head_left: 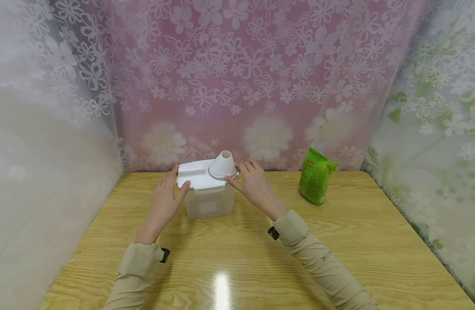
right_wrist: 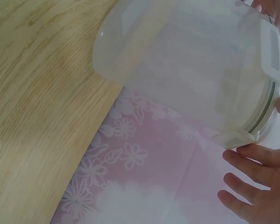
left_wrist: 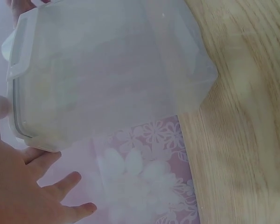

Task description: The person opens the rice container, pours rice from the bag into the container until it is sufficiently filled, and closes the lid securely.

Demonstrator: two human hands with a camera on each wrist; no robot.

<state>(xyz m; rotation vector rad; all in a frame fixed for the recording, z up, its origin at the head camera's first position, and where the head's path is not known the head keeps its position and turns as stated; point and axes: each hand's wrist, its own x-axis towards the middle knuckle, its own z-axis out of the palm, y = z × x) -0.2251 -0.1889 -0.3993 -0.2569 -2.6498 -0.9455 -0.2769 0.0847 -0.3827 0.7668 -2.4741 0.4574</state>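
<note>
From where I stand, the clear plastic container (head_left: 209, 204) sits upright on the tabletop (head_left: 206, 254), near the far edge and left of its middle; its white lid (head_left: 196, 178) lies across the top, and a white cone (head_left: 223, 164) rises from the lid's right part, narrow end up; the left hand (head_left: 165, 198) is at the lid's left end, thumb on the front rim, its fingers spread, one of them touching the end clip (left_wrist: 43, 143); the right hand (head_left: 256, 183) mirrors it at the other end, fingers spread and fairly straight, touching the right-hand clip (right_wrist: 235, 139), thumb by the lid's front corner beneath the cone.

As far as I can judge, the lid is on and the cone in place; the front latch (head_left: 209, 188) looks folded down, though I cannot tell whether it has caught; the end clips seem the part in hand, and whether they are fastened is unclear; I can make out no contents through the cloudy walls; the green bag (head_left: 315, 176) stands well apart, near the far edge towards the far right corner, touched by neither hand.
</note>
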